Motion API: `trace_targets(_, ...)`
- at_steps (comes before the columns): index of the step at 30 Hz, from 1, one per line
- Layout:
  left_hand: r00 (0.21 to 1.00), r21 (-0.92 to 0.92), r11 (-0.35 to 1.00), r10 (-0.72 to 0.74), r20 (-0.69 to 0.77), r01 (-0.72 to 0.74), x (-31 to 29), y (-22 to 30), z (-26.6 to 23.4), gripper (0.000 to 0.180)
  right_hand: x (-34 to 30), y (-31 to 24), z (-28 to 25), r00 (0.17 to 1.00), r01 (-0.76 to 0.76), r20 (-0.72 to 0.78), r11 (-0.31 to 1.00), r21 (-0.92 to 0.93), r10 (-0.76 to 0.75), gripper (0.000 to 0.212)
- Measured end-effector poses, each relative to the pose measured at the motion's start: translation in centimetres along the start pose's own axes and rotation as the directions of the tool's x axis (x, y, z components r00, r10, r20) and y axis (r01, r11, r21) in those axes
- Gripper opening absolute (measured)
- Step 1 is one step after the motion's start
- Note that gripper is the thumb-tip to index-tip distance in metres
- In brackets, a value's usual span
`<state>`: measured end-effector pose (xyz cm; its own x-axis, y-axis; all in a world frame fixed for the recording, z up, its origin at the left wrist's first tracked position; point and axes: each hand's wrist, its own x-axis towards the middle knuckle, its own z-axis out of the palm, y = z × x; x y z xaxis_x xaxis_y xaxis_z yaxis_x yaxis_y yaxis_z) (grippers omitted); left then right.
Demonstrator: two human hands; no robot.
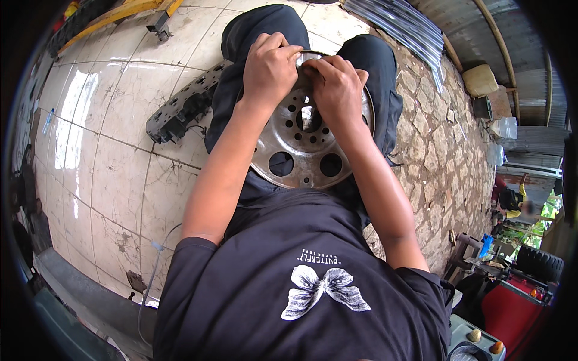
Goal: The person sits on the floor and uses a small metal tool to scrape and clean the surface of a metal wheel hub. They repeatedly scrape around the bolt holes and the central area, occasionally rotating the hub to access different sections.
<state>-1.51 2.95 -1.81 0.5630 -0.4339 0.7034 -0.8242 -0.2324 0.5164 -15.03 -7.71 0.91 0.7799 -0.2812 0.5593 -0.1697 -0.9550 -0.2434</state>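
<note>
Metal disc [306,161] is pinched by left hand [274,71], grip unclear for right hand [339,90]; shirt [259,265] bears white lettering [321,260].

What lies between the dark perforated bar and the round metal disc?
In the head view, the dark left trouser leg and bare left forearm separate bar and disc.

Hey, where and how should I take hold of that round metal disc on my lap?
Probably by the outer rim, at opposite sides. Bring the left hand in from the left and the right hand from the right. The metal disc is broad and round and rests across the dark trousers, so opposed grips should balance it.
</note>
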Motion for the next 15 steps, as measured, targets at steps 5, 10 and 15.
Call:
trace_targets(5,1.0,0.013,1.0,0.014,0.01,-0.015,0.0,0.5,-0.2,0.015,-1.9,-0.5,-1.2,0.998,-0.006,0.058,1.0,0.028,0.005,0.018)
trace_targets(10,1.0,-0.003,1.0,-0.016,0.021,0.016,0.5,0.3,-0.3,0.015,0.5,-0.2,-0.2,1.0,0.001,-0.017,1.0,-0.029,-0.001,0.022)
trace_targets(15,1.0,0.017,1.0,-0.004,0.015,0.004,0.2,0.1,0.1,0.016,-1.1,0.0,-0.8,1.0,-0.017,0.018,0.99,0.14,0.015,0.021)
